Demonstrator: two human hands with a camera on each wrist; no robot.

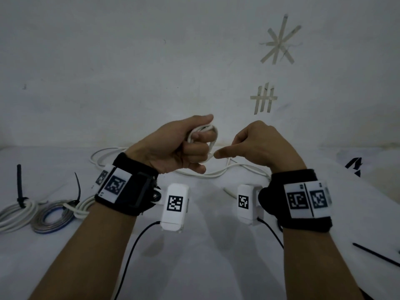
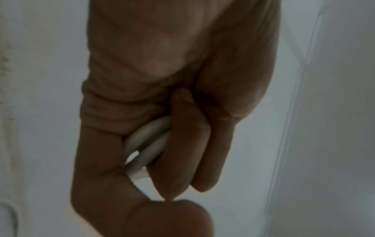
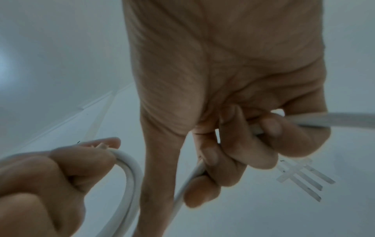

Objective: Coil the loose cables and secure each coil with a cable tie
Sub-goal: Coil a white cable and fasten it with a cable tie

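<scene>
The counter (image 1: 205,245), covered in white, carries the work, with finished pieces kept to the left, apparently so that the middle stays free for winding. There, three tied coils (image 1: 46,213) lie side by side, each cinched by a black cable tie whose tail stands upright. One spare cable tie (image 1: 376,254) is laid at the right edge, presumably kept within reach for the coil now being made. The white cable (image 1: 220,173) is only partly wound: its loose length trails in slack curves across the counter behind the wrists. Its wound part is raised above the counter in the left hand (image 1: 179,146), whose fingers are curled tightly round a small bundle of loops so that the turns cannot spring apart. The right hand (image 1: 257,144) is held just beside it, fingers closed round the running strand, which is judged to be fed toward the next turn. The cable is seen as smooth, pale and round in section, bending in even arcs without kinks.
</scene>
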